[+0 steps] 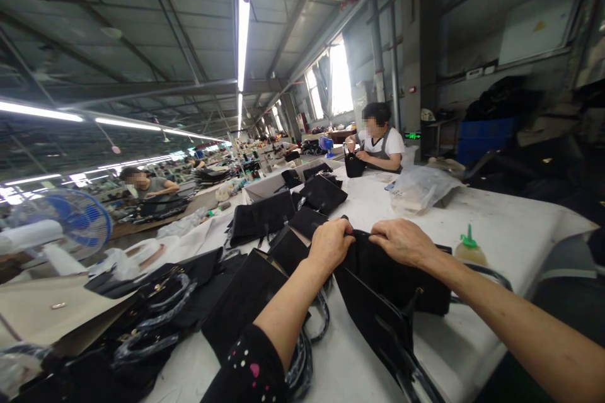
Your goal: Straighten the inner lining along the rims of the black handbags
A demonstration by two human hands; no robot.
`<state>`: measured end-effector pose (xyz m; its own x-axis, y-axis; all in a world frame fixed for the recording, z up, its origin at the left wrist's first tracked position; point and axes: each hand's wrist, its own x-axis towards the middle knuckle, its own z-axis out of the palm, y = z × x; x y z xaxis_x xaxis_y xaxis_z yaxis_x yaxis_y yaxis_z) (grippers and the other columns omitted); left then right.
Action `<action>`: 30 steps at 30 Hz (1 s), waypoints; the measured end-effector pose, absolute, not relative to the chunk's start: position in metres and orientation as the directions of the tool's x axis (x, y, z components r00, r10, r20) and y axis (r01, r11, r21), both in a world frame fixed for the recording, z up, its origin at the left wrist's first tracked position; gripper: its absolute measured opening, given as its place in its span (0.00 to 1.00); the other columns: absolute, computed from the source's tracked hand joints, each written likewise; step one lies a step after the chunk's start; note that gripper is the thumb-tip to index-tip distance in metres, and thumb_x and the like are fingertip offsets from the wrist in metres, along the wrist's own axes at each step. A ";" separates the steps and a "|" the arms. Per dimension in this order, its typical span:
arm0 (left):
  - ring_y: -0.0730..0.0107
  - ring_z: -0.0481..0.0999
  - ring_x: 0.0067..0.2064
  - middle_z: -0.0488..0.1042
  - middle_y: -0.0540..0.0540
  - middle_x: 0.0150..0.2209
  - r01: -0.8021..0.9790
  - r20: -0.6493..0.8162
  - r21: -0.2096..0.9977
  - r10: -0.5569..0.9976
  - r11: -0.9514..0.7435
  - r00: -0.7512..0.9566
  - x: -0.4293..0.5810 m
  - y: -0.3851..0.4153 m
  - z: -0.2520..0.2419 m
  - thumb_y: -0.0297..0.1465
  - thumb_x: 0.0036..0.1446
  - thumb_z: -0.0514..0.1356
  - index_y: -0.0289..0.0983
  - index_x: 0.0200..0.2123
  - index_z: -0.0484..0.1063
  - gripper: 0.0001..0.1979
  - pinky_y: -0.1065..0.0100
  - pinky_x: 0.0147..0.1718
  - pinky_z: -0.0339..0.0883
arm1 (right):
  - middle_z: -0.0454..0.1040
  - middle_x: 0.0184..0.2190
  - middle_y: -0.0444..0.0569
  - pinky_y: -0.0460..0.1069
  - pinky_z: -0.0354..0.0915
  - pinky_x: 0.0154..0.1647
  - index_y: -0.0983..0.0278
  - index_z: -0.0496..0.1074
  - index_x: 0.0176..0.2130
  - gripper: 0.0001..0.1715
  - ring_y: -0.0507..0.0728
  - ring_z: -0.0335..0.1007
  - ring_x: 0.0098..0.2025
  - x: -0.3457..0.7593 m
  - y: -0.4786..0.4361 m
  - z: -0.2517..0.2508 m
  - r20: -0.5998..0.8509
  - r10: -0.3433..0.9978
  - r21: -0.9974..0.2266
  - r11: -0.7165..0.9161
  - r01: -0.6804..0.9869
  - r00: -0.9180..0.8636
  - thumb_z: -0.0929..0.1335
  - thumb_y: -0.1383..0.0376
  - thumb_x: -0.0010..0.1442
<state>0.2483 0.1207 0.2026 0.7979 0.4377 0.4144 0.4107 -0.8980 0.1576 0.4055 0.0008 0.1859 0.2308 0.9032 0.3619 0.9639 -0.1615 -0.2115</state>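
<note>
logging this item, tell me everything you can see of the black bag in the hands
The black bag, dull and leather- or fabric-like, has a dark handle at the near end and a small gold-coloured fitting. It tilts over the white table, its upper edge pinched by the left hand and right hand.

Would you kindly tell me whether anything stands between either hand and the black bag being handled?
Nothing visible does: the left hand and right hand both pinch the black bag directly at its upper edge. The green-capped bottle stands apart, beyond the right forearm.
</note>
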 end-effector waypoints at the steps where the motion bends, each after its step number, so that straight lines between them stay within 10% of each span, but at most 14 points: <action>1: 0.66 0.73 0.39 0.75 0.49 0.36 0.418 0.412 0.166 0.448 -0.893 0.793 0.250 0.121 0.202 0.33 0.53 0.62 0.40 0.33 0.72 0.04 0.68 0.38 0.63 | 0.77 0.30 0.45 0.49 0.50 0.29 0.58 0.74 0.30 0.13 0.56 0.70 0.33 0.406 0.000 0.186 0.363 0.904 -0.207 -0.159 0.965 0.226 0.63 0.57 0.61; 9: 0.68 0.73 0.37 0.75 0.50 0.33 0.395 0.424 0.281 0.483 -0.875 0.766 0.247 0.123 0.197 0.29 0.51 0.62 0.39 0.28 0.71 0.02 0.69 0.38 0.62 | 0.77 0.33 0.45 0.49 0.52 0.31 0.57 0.74 0.33 0.12 0.57 0.70 0.36 0.407 0.002 0.182 0.372 0.893 -0.232 -0.174 0.957 0.252 0.63 0.57 0.61; 14: 0.69 0.71 0.34 0.74 0.50 0.35 0.464 0.304 0.556 0.688 -0.690 0.658 0.231 0.129 0.189 0.29 0.38 0.69 0.38 0.35 0.70 0.18 0.71 0.32 0.62 | 0.76 0.39 0.42 0.48 0.56 0.34 0.56 0.71 0.41 0.10 0.56 0.70 0.40 0.409 0.003 0.183 0.400 0.878 -0.328 -0.130 0.936 0.263 0.65 0.63 0.58; 19: 0.73 0.71 0.27 0.74 0.49 0.28 0.352 0.083 0.848 0.755 -0.397 0.650 0.223 0.140 0.173 0.24 0.43 0.61 0.35 0.32 0.70 0.09 0.74 0.25 0.61 | 0.73 0.43 0.43 0.49 0.59 0.40 0.57 0.71 0.41 0.12 0.56 0.68 0.44 0.408 0.010 0.185 0.454 0.869 -0.336 -0.035 0.941 0.195 0.66 0.68 0.56; 30: 0.74 0.72 0.25 0.75 0.50 0.25 0.328 0.149 0.851 0.786 -0.411 0.600 0.218 0.138 0.171 0.26 0.42 0.62 0.35 0.28 0.73 0.05 0.75 0.23 0.60 | 0.70 0.38 0.45 0.50 0.60 0.44 0.60 0.70 0.34 0.05 0.57 0.65 0.44 0.393 0.028 0.183 0.563 0.820 -0.309 0.096 0.946 0.101 0.68 0.69 0.55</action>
<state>0.2184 0.1382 0.1705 0.5998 0.7862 0.1489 0.3278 -0.4112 0.8505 0.3931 0.0280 0.1829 0.1008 0.8204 0.5628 0.9461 0.0960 -0.3094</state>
